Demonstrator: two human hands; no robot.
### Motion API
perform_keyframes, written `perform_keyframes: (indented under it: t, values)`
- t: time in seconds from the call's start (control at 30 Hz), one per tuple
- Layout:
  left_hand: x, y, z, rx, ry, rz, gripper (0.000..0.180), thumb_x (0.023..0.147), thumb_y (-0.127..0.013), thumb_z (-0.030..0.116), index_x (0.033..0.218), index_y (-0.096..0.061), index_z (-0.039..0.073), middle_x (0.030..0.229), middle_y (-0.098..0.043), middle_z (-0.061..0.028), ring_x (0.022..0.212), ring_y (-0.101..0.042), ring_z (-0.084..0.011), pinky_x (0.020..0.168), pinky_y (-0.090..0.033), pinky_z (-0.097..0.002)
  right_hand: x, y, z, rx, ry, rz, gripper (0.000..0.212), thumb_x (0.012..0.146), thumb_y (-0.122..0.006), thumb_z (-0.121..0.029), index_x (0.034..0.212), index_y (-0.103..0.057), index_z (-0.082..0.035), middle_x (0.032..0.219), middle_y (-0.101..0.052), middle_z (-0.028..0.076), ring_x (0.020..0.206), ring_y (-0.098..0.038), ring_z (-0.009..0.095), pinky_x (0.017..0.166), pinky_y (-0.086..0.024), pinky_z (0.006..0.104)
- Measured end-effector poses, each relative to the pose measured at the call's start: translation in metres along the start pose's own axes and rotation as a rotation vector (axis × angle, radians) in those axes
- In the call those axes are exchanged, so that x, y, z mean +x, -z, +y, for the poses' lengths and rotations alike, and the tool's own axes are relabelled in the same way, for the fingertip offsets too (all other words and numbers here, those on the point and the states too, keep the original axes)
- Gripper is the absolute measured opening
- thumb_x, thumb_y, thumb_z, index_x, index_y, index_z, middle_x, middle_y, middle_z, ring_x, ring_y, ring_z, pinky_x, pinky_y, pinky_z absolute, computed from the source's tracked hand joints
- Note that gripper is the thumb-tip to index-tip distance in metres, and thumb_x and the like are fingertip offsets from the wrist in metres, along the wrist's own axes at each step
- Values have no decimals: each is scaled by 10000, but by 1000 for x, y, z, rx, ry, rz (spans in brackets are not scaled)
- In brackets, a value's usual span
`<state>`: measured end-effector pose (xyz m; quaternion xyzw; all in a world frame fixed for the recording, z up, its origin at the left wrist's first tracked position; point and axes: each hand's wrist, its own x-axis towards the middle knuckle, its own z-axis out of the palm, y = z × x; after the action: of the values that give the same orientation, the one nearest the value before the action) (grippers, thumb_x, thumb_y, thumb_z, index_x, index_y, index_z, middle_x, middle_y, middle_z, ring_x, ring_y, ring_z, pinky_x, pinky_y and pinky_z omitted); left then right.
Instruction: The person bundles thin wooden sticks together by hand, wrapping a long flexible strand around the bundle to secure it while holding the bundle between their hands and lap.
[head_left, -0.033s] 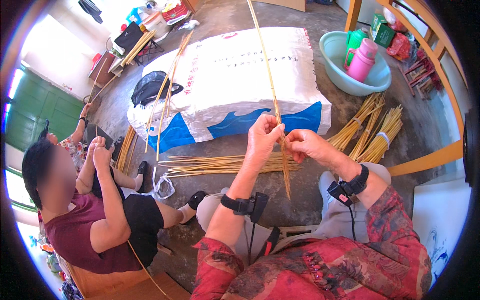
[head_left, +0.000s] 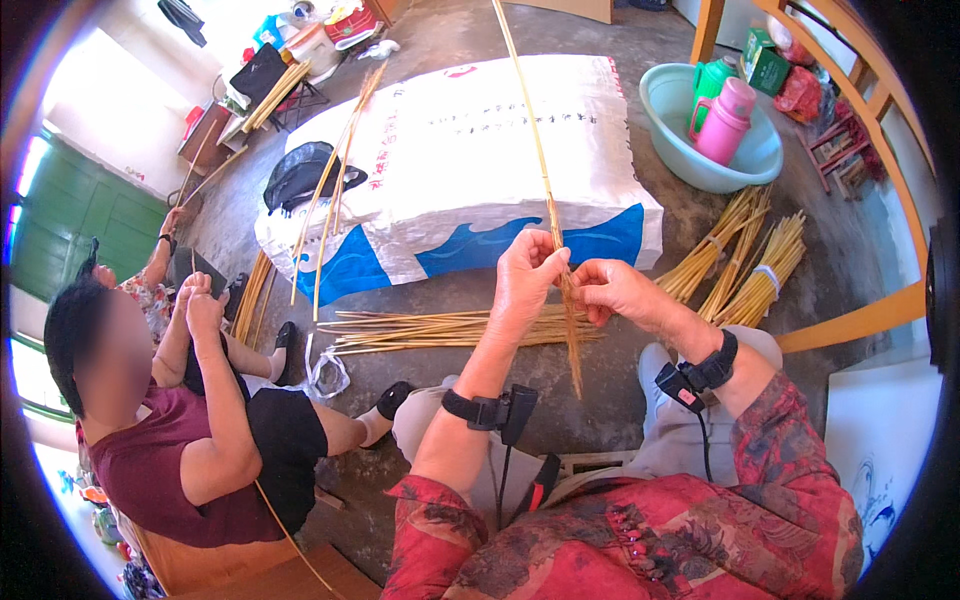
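A long, dry straw-coloured stalk runs from the top of the picture down to my hands, its feathery brown head hanging below them. My left hand is closed round the stalk just above the head. Close beside it, my right hand has thumb and fingertips pinched together on the upper strands of the head. Beyond my hands lies a large white woven sack with a blue wave print along its near side. Below the sack, a loose row of stalks lies on the floor.
Tied stalk bundles lie at right, near a pale blue basin holding pink and green flasks. A black cap and several stalks rest on the sack. At left, a co-worker sits close, with another person behind.
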<state>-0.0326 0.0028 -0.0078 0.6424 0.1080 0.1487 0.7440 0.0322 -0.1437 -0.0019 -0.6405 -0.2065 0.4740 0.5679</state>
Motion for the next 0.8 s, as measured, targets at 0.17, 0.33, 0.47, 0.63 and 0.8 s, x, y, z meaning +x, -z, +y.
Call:
perform_keyframes:
  t: [0.17, 0.33, 0.47, 0.63, 0.8]
  values:
    - [0, 0, -3, 17, -14, -8, 132, 788, -604, 55, 846, -494, 11, 704, -532, -6, 609, -518, -55, 517, -447, -192, 2, -1, 6, -25, 3, -9, 130, 776, -604, -149, 811, -522, -55, 687, -527, -5, 560, -528, 83, 505, -432, 210]
    - [0, -2, -3, 18, -1, -3, 132, 788, -606, 58, 842, -494, 12, 706, -530, -7, 616, -521, -56, 518, -448, -193, 3, 0, 9, -65, 60, 6, 111, 757, -579, -113, 796, -517, -30, 674, -535, 15, 527, -508, 93, 468, -429, 220]
    - [0, 1, -5, 14, 12, -28, 134, 788, -611, 70, 848, -500, 22, 732, -547, -12, 633, -534, -67, 542, -446, -196, 1, -1, 6, -115, 34, 3, 82, 768, -558, -91, 812, -518, -35, 703, -538, 8, 574, -540, 90, 515, -444, 207]
    - [0, 0, -4, -20, 19, -48, 125, 794, -602, 78, 854, -503, 31, 781, -584, -39, 657, -551, -83, 571, -450, -205, 1, -1, 5, -86, 31, -23, 83, 778, -558, -103, 819, -516, -45, 704, -544, 8, 579, -552, 92, 521, -452, 206]
    - [-2, -2, 0, -19, 14, -66, 117, 794, -583, 59, 849, -491, 14, 746, -578, -37, 646, -543, -68, 543, -443, -199, 2, -1, 7, -75, 33, -23, 76, 786, -557, -111, 810, -512, -55, 705, -543, 1, 576, -550, 88, 520, -450, 205]
